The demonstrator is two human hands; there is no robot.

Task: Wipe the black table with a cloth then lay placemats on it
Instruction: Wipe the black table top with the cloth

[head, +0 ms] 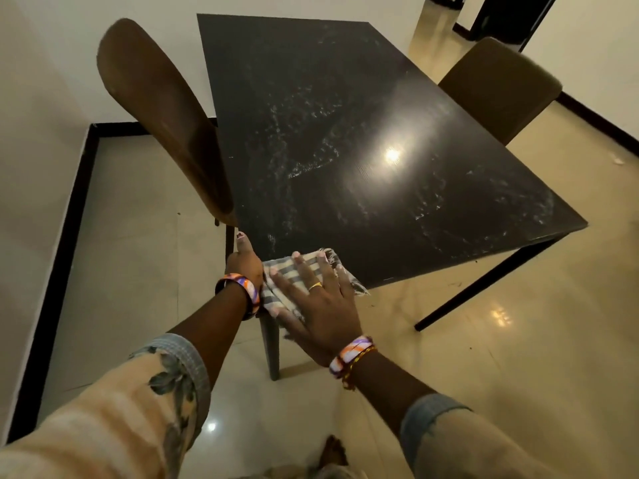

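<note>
One black table (363, 133) extends ahead of my hands, its top streaked with pale wipe marks and one bright light reflection. Two brown chairs: one chair (162, 112) stands ahead and left of my left hand, against the table's left edge; the second chair (498, 88) sits far ahead and right of my right hand, at the table's opposite side. One checked cloth (287, 288) lies on the table's near corner, partly hanging over the edge. My right hand (318, 305) lies flat on the cloth, fingers spread and straight, pressing it down. My left hand (243, 262) is just left of the cloth at the table's corner edge; its grip I cannot tell. Two patterned bangles, one on each wrist. One gold ring (315, 286) on my right hand.
</note>
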